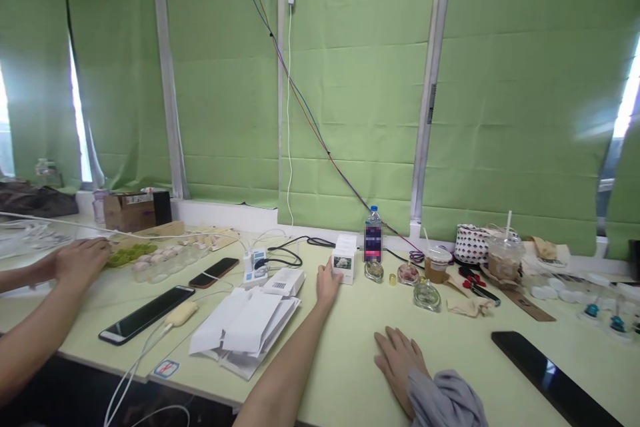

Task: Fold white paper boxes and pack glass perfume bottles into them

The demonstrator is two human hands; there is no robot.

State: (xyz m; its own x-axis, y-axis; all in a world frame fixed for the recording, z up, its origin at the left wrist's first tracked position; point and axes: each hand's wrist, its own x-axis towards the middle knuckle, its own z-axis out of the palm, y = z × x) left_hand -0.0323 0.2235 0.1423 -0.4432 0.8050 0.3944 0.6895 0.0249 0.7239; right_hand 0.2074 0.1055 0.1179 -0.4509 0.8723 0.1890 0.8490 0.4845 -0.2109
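Note:
My left hand [327, 285] grips the left side of a small white box [344, 270] with a picture on its front; the box stands upright on the table. My right hand [401, 365], below a grey sleeve, lies flat on the tabletop with its fingers stretched out and nothing under it that I can see. Just right of the box are a round glass bottle [373, 272], a gold cap [393, 279], a pinkish round bottle [408, 273] and a greenish one [427, 296]. Flattened white boxes [250, 323] lie left of my left forearm.
Another person's hands [83, 260] are at the far left by a green tray [131, 255]. Phones [145, 315], a power strip [256, 270] and cables lie on the left. A water bottle [373, 237], drink cups [437, 263], pliers [479, 288] and a black tablet [550, 377] stand or lie rightward.

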